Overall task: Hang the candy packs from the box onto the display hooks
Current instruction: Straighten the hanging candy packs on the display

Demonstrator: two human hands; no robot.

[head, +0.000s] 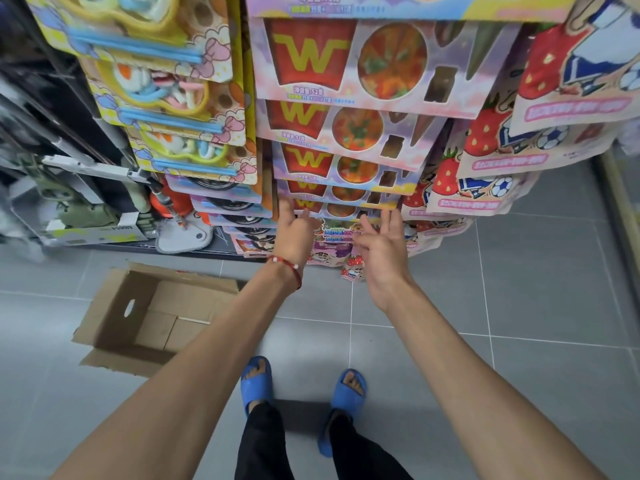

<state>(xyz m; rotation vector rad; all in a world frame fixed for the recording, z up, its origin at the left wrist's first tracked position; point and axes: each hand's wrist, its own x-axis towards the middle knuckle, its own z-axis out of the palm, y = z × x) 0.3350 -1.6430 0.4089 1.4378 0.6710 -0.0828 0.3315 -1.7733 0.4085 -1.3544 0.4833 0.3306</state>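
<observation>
- Candy packs [311,60], each printed with a red cup marked W beside a round window of orange sweets, hang in one overlapping column down the middle of the display. Each pack is partly covered by the one above it.
- The lowest pack [334,210] of that column shows only its bottom strip, just above both hands.
- The left hand [294,237] reaches up with straight fingers [286,209]. Their tips lie against the bottom left edge of the lowest pack, and nothing is seen gripped.
- The right hand [381,247] is spread wide, its fingers [387,221] apart. The tips end at the bottom right corner of the same pack; whether they touch it cannot be told.
- The lowest pack thus sits between the two sets of fingertips and above both palms.
- The box [114,306] stands open on the floor [519,306], to the person's left and well below the hands, with its bare cardboard bottom showing.
- Yellow packs [166,98] hang just left of the W column, and strawberry packs [485,133] just right of it.
- A red bracelet [287,268] circles the left wrist.
</observation>
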